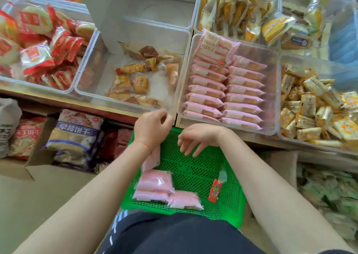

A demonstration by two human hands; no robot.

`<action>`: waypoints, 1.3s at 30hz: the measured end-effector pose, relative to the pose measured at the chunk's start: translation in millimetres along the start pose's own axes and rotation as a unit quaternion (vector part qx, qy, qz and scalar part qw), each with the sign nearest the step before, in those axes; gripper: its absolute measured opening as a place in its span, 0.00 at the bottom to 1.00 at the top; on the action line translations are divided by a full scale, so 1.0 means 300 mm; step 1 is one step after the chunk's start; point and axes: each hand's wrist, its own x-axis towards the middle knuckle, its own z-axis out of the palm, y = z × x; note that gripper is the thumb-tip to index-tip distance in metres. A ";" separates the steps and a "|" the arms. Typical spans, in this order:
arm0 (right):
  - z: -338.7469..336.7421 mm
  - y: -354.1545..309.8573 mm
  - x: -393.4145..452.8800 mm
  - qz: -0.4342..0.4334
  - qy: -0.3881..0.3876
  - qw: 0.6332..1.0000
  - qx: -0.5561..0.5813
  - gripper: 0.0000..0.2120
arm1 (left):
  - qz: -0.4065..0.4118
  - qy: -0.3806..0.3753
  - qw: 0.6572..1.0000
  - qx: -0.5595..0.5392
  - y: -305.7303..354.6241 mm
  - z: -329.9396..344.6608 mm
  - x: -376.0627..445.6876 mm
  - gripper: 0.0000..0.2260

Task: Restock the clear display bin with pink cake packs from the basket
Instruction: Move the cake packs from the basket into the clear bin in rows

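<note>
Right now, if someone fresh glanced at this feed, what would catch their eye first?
Probably the clear bin right of centre, lined with two neat rows of pink cake packs. Next, the bright green basket in the person's lap, with a few pink packs along its left side and one small red packet. Both hands hover empty over the basket's far end: left hand, right hand.

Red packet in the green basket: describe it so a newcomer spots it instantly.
Start at the green mesh basket in the person's lap, below the clear bin of pink cake packs. On its floor, right of centre, lies the small red packet, alone. The other loose packs in the basket are pink and sit at the left.
</note>
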 end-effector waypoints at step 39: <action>0.312 0.352 0.253 0.114 0.173 0.978 0.029 0.15 | -0.406 -0.347 0.821 -0.201 -0.241 0.381 -0.332 0.34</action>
